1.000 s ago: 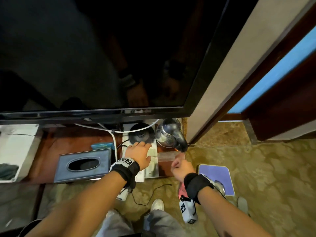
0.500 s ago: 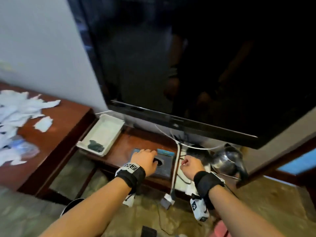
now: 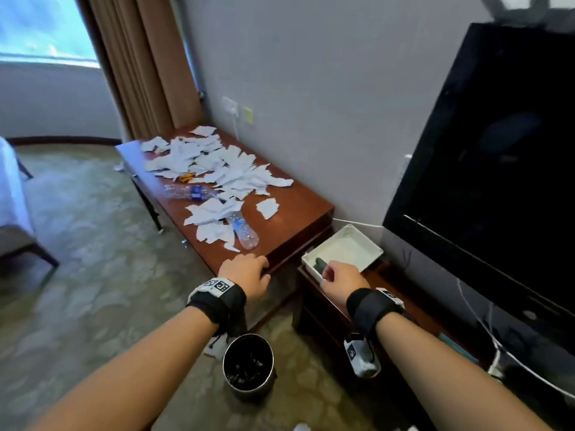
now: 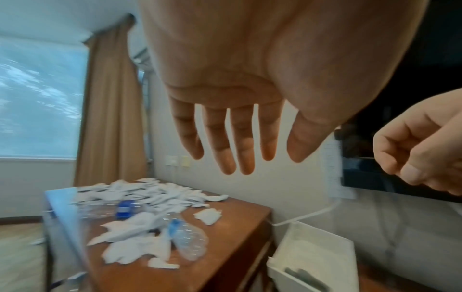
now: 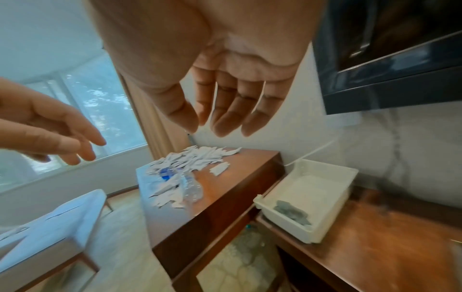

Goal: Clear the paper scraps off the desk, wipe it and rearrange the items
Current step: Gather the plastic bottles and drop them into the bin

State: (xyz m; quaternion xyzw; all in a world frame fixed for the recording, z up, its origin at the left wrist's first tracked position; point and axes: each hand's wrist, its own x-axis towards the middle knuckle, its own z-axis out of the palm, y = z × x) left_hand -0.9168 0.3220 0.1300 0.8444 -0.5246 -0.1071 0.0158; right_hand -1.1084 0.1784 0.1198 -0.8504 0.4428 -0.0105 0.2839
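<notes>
Two hands: left hand (image 3: pixel 245 272) flat-fingered and empty, above the near end of the desk (image 3: pixel 298 209); right hand (image 3: pixel 340 279) loosely curled, empty, over the near corner of the tray (image 3: pixel 367 244).
Scraps (image 3: pixel 217 163): heaped on the desk, straight ahead of the left hand; the pile runs lengthwise away along the wall.
Bottles: two lie among them, one (image 3: pixel 244 230) near, one (image 3: pixel 189 191) farther.
Nearer hand: left for the scraps; right for the cloth (image 3: pixel 320 263) in the tray.
Bin (image 3: pixel 253 395): on the floor, below the left wrist.
Likely move: drawing the scraps back toward the near edge and the bin.
</notes>
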